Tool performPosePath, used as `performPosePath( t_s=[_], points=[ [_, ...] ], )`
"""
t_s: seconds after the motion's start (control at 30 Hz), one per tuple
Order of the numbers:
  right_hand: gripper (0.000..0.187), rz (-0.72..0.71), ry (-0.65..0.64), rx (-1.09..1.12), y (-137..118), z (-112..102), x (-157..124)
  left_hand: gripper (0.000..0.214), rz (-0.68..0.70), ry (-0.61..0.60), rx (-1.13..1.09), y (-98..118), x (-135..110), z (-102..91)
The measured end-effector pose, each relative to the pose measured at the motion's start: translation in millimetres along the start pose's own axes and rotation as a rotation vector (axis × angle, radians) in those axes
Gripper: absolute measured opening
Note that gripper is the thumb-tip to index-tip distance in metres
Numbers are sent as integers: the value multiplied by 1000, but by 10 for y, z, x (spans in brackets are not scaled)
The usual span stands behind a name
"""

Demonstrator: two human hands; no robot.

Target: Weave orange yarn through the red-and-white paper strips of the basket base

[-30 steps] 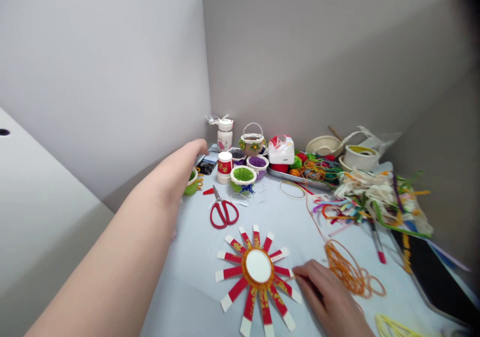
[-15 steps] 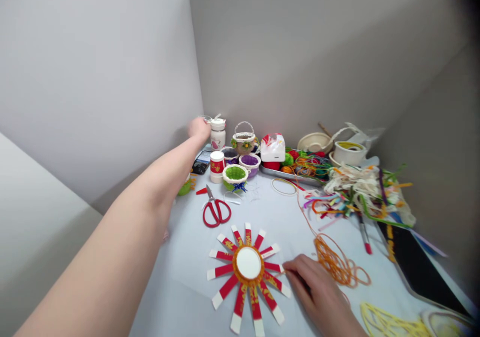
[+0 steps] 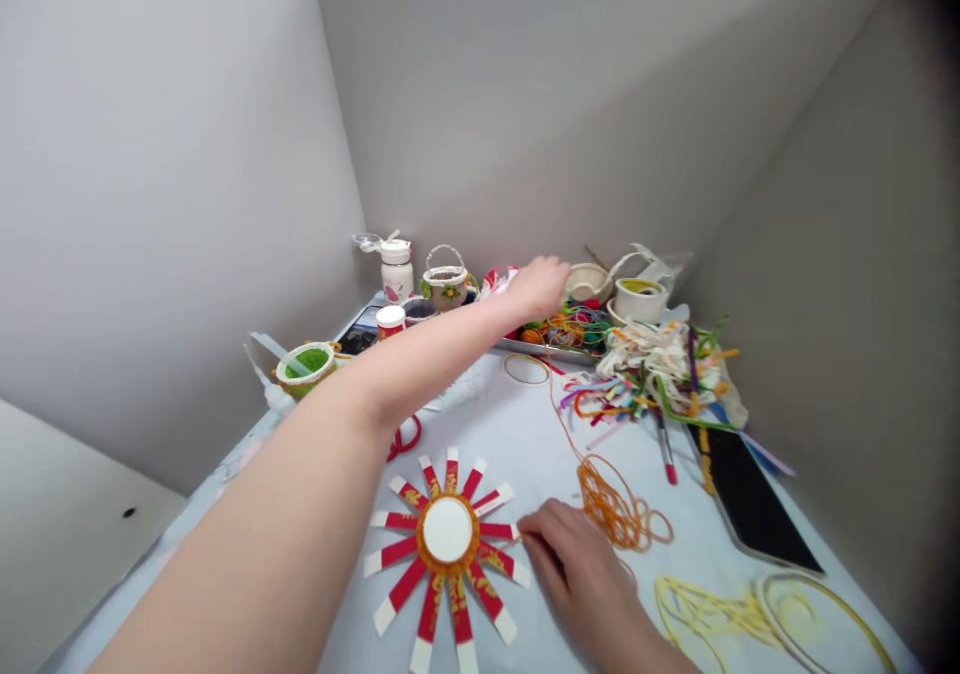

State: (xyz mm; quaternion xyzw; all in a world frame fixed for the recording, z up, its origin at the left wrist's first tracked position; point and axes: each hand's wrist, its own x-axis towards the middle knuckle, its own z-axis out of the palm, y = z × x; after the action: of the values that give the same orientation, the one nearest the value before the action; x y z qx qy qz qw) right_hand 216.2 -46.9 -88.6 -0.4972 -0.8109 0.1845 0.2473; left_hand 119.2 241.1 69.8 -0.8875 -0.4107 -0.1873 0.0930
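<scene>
On the pale table (image 3: 525, 434), my left hand (image 3: 540, 289) hangs over the metal tray (image 3: 544, 348) of coloured cord (image 3: 559, 329), fingers together; I cannot tell if it grips anything. My right hand (image 3: 577, 574), fingers bunched, sits just beside the red-and-white paper sunburst (image 3: 446, 531), near the orange cord (image 3: 611, 514).

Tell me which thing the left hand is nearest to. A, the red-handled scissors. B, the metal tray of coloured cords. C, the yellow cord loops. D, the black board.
B. The left hand reaches out right above the metal tray of coloured cords at the back of the table.
</scene>
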Motion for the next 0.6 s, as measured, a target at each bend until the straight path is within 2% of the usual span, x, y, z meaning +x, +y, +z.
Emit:
performPosePath(
  t_s=[0.03,0.17,0.2,0.27,0.33,0.43,0.5,0.6],
  points=[
    [19,3,0,-2,-3,-3,-2,27,-72,-43,30,63,29,86],
    [19,-14,2,-8,-13,-20,0,57,-508,-6,61,67,112,236],
    [19,-19,5,-8,-14,-23,0,62,-588,1,45,32,117,236],
    [19,-17,15,-10,-16,-27,-2,59,-670,-34,19,-45,102,216],
    [19,-16,23,-12,-16,-26,-3,51,-669,-114,11,-115,52,188],
    [20,-8,18,-11,-14,-20,-1,41,-532,-203,-7,-196,-55,134],
    [20,-1,14,-9,-15,-20,1,34,-410,-214,-28,-239,-123,64],
    [21,4,7,-8,-23,-29,5,27,-260,-147,-38,-312,-207,-142]
  ],
)
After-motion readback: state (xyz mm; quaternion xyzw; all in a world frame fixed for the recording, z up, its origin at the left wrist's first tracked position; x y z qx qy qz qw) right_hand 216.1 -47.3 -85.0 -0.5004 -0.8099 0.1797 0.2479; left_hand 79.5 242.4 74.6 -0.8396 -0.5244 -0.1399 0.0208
